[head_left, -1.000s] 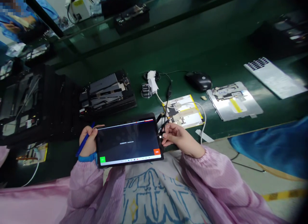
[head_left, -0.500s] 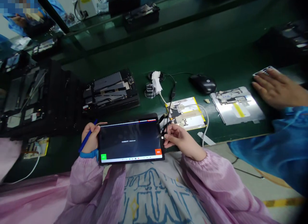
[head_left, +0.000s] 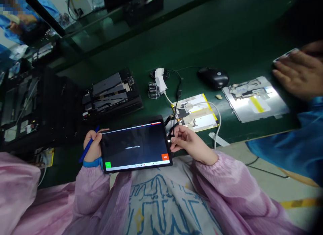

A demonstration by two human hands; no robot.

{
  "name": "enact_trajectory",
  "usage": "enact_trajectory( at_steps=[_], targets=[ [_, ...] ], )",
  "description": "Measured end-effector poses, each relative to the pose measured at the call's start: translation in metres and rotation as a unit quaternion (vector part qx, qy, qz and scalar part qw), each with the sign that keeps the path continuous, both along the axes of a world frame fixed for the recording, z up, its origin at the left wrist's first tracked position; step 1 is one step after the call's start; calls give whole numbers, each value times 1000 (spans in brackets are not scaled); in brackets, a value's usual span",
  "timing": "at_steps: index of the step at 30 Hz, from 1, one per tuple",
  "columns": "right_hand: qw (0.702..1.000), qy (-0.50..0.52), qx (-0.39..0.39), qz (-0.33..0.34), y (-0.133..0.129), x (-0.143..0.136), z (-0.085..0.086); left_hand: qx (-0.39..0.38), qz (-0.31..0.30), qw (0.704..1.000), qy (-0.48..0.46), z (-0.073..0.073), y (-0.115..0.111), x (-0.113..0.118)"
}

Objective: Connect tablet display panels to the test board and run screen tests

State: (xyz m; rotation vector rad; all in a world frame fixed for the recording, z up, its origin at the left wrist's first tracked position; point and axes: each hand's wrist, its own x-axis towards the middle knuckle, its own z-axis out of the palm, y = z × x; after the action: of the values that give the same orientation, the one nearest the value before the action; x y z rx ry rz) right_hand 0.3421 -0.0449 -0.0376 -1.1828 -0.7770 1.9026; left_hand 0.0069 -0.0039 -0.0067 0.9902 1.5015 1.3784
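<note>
The tablet [head_left: 135, 144] is at the near edge of the bench [head_left: 176, 53], partly over the wearer's lap, its lit screen facing up; whether its far side rests on the bench is hard to tell. The left hand [head_left: 93, 145] has its grip closed on the tablet's left end, apparently to steady it, with a blue pen [head_left: 88, 145] tucked in the same fingers, probably so that it stays within reach. The right hand [head_left: 183, 140] pinches a small plug [head_left: 169, 140] at the tablet's right end; the two-sided hold likely braces the tablet against the push or pull of the plug. Whether the plug is fully seated cannot be seen. A black cable [head_left: 176, 117] runs from that grip towards the bench's far side, over a white-and-yellow panel [head_left: 202, 119].

The bench is dark green and slightly glossy. Beyond the tablet lie a small counter [head_left: 152, 88] and a black mouse [head_left: 213, 77]; towards the right is a metal plate [head_left: 266, 93], and a co-worker's hand [head_left: 300, 71] reaches over the right end. Opened devices [head_left: 111, 93] are piled towards the left end. Below the near edge, pale floor [head_left: 267, 161] shows, marked with a yellow stripe [head_left: 300, 203].
</note>
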Motion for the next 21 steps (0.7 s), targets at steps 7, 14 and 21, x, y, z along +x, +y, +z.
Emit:
enact_trajectory(
  at_steps=[7,14,21],
  targets=[
    [1000,19,1,-2,3,3,-1,-2,-3,999,47,0,3,0],
    [999,39,1,4,3,4,-3,4,7,998,62,1,4,2],
    [999,32,-3,9,3,3,-5,7,-11,997,70,0,5,-3]
  ],
)
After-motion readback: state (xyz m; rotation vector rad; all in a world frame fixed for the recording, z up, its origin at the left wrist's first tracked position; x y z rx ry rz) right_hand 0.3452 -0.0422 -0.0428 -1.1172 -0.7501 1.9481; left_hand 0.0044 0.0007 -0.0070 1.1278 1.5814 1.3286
